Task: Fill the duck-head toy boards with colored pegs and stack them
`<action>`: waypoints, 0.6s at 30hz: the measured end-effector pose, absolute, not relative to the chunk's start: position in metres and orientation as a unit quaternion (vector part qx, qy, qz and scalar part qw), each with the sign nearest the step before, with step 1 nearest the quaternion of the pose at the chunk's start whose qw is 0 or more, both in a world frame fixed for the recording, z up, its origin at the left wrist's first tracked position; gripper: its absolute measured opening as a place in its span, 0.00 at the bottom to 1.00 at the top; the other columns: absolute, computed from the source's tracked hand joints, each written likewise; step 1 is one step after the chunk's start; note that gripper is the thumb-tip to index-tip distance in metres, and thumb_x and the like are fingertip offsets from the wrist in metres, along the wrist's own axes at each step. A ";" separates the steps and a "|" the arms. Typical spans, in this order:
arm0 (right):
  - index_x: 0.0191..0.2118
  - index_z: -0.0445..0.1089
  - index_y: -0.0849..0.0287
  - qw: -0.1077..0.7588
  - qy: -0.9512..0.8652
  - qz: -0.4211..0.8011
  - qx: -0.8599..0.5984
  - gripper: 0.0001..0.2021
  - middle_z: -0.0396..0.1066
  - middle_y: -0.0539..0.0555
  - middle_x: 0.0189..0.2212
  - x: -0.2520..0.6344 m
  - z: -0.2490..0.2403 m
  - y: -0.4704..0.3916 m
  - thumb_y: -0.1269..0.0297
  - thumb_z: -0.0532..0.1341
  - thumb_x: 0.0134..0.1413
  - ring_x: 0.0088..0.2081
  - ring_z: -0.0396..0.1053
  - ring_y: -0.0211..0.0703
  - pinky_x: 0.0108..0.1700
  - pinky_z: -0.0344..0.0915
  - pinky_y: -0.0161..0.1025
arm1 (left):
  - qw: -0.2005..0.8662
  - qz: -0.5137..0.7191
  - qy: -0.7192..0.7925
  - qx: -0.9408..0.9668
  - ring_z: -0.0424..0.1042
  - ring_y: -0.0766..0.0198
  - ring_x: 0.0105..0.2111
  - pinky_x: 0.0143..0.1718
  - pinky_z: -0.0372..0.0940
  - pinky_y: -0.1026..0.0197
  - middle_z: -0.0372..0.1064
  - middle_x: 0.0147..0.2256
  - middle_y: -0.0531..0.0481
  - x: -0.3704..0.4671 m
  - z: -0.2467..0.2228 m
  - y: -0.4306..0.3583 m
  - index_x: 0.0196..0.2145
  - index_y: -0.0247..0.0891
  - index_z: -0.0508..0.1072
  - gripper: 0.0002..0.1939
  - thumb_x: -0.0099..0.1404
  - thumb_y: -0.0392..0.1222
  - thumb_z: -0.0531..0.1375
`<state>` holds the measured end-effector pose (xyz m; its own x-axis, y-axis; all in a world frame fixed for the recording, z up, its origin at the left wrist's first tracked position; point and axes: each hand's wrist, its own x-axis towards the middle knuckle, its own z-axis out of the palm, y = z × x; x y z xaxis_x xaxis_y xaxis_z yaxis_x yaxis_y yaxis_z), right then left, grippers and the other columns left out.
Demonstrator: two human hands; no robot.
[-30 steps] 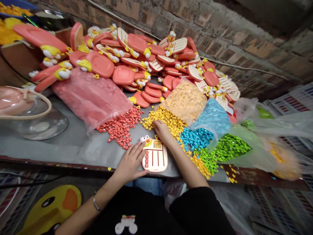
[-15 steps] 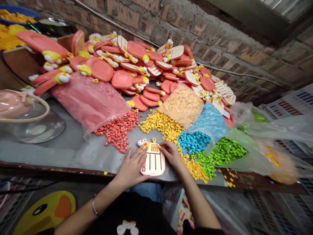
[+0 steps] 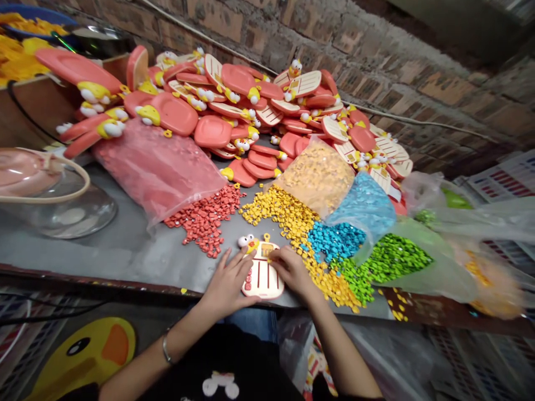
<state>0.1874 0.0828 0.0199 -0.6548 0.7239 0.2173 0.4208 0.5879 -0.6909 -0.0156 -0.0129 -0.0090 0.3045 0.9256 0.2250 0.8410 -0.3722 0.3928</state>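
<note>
A cream slotted board (image 3: 262, 285) with a duck head (image 3: 247, 241) lies flat at the table's front edge. Several red pieces sit in its left slot. My left hand (image 3: 225, 281) rests spread over the board's left side, fingertips by the duck's beak. Over the board's upper right, my right hand (image 3: 293, 272) has its thumb and fingers drawn together at the small yellow window; whatever they hold is too small to name. Loose yellow pieces (image 3: 292, 218) lie just beyond my right hand, and red pieces (image 3: 209, 220) lie beyond my left.
Blue pieces (image 3: 336, 240) and green pieces (image 3: 395, 259) spill from bags at the right. A pink bag (image 3: 156, 167) lies at the left, near a clear plastic container (image 3: 75, 214). Red duck-headed boards (image 3: 213, 131) are heaped against the brick wall (image 3: 376, 61).
My right hand has moved left over the board, from its upper right edge onto the window. My left hand stays on the board. The camera view has shifted slightly.
</note>
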 end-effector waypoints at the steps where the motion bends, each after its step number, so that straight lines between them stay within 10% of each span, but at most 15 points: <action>1: 0.39 0.70 0.56 0.255 -0.851 0.319 -0.330 0.05 0.71 0.55 0.33 0.180 0.019 0.083 0.68 0.58 0.60 0.37 0.68 0.46 0.39 0.65 0.42 | 0.100 0.210 0.551 0.801 0.49 0.51 0.65 0.66 0.33 0.44 0.54 0.64 0.41 -0.016 -0.009 -0.013 0.63 0.37 0.53 0.43 0.57 0.61 0.61; 10: 0.38 0.72 0.56 0.183 -0.843 0.426 -0.274 0.07 0.74 0.52 0.32 0.190 0.030 0.089 0.60 0.62 0.57 0.34 0.70 0.42 0.38 0.66 0.39 | 0.071 0.232 0.543 0.803 0.50 0.49 0.64 0.66 0.32 0.43 0.56 0.63 0.41 -0.017 -0.012 -0.013 0.59 0.36 0.59 0.38 0.58 0.61 0.61; 18: 0.36 0.73 0.59 0.188 -0.858 -0.016 -0.479 0.10 0.71 0.58 0.35 0.217 0.000 0.122 0.73 0.54 0.60 0.39 0.64 0.49 0.42 0.61 0.42 | 0.080 0.242 0.541 0.801 0.49 0.47 0.65 0.65 0.35 0.41 0.56 0.63 0.41 -0.016 -0.007 -0.013 0.52 0.36 0.67 0.31 0.59 0.60 0.60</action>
